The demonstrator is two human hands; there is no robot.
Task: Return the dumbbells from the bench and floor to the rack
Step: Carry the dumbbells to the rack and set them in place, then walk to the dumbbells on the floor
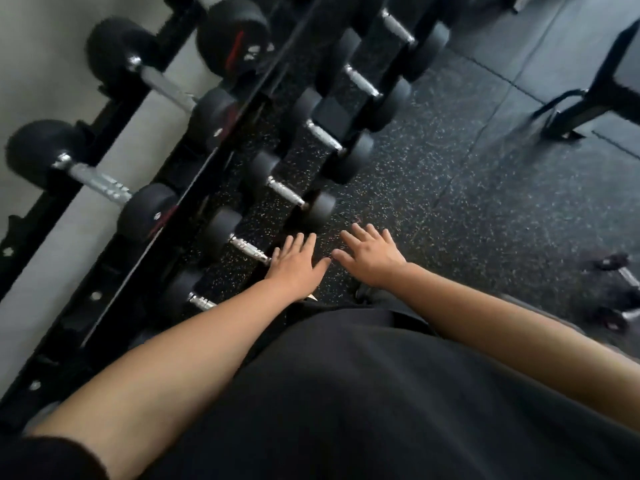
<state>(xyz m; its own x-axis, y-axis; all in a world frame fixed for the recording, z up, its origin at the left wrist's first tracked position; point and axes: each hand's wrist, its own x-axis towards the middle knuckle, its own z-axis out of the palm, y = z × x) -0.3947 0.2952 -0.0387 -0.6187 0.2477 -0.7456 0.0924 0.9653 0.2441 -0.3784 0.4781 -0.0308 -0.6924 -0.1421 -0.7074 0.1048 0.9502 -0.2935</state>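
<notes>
Left hand (296,263) and right hand (370,256): both empty, fingers spread, hovering at the rack (221,157) lower tier. Rack looks mostly full. Two small dumbbells (620,292) on the floor (467,188) to the right, probably unreturned; blurry there.

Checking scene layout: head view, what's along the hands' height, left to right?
Rack → left hand → right hand → speckled floor → small dumbbells on the floor.

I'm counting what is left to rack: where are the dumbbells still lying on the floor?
In the head view, the small dumbbells lie on the speckled floor at the far right edge, beyond the right hand.
</notes>
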